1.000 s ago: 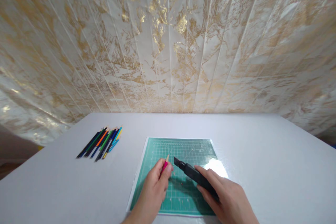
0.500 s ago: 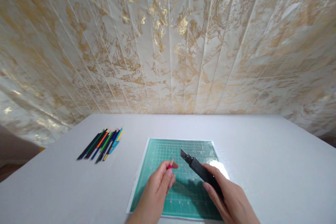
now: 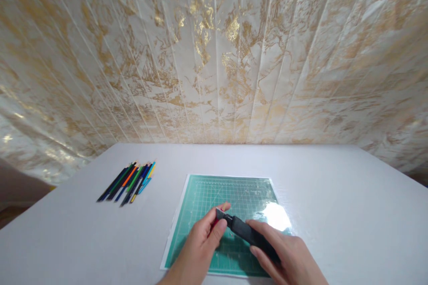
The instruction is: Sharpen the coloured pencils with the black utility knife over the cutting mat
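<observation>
Between the thumb and fingers of my left hand (image 3: pixel 204 237) is a red colored pencil (image 3: pixel 214 223), mostly hidden by the fingers. My right hand (image 3: pixel 284 249) is closed round the black handle of a utility knife (image 3: pixel 246 230), which points up and to the left. The knife's blade (image 3: pixel 220 214) lies at the pencil's tip end, by my left thumb; whether it touches the wood I cannot tell. Both hands are above a green cutting mat (image 3: pixel 207 191) printed with a white grid.
Several colored pencils (image 3: pixel 129 182) lie side by side at the left of the white table (image 3: pixel 334 196). A bright glare falls on the mat's right side. Behind the table hangs a white and gold patterned curtain (image 3: pixel 214 75).
My right hand has brought the knife left and down, so its blade now meets the pencil's end in view. My left hand has shifted only slightly, and its grip on the pencil stays.
</observation>
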A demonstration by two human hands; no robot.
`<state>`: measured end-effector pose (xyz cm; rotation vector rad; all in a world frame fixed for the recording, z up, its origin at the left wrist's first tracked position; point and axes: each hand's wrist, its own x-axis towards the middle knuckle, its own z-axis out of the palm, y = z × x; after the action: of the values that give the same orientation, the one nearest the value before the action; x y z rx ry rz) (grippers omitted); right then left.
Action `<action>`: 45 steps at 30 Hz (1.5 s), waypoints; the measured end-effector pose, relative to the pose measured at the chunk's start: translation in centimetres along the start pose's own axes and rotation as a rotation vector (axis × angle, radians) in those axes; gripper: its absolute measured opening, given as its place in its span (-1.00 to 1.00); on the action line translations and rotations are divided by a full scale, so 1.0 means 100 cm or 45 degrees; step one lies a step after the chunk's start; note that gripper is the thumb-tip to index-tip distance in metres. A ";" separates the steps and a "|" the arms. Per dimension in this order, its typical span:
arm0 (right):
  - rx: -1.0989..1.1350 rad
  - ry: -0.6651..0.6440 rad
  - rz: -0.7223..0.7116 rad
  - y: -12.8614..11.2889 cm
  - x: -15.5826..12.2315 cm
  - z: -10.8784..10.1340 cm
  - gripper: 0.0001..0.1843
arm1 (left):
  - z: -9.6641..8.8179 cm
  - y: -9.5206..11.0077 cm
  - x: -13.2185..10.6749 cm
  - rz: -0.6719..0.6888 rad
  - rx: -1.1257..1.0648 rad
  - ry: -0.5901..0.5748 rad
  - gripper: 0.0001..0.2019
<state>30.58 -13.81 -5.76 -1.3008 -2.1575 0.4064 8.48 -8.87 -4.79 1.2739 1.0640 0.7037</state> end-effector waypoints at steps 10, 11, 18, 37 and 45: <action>0.027 0.020 -0.019 0.000 0.000 0.001 -0.59 | 0.000 -0.009 0.005 0.060 -0.085 -0.028 -0.30; 0.029 0.021 -0.017 0.000 0.000 0.001 -0.59 | 0.000 -0.009 0.005 0.064 -0.098 -0.032 -0.32; 0.039 0.032 -0.009 0.000 -0.001 0.001 -0.64 | 0.000 -0.003 0.004 0.075 -0.098 -0.026 -0.37; -0.028 0.031 -0.048 0.000 0.000 0.003 -0.58 | 0.002 -0.009 0.006 0.023 -0.178 0.033 -0.55; -0.039 0.026 -0.061 0.003 -0.001 0.007 -0.61 | 0.003 -0.008 0.008 0.009 -0.190 0.094 -0.48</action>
<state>30.33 -13.72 -6.51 -1.2619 -2.1810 0.3410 8.97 -8.39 -5.77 1.1314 1.0473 0.8256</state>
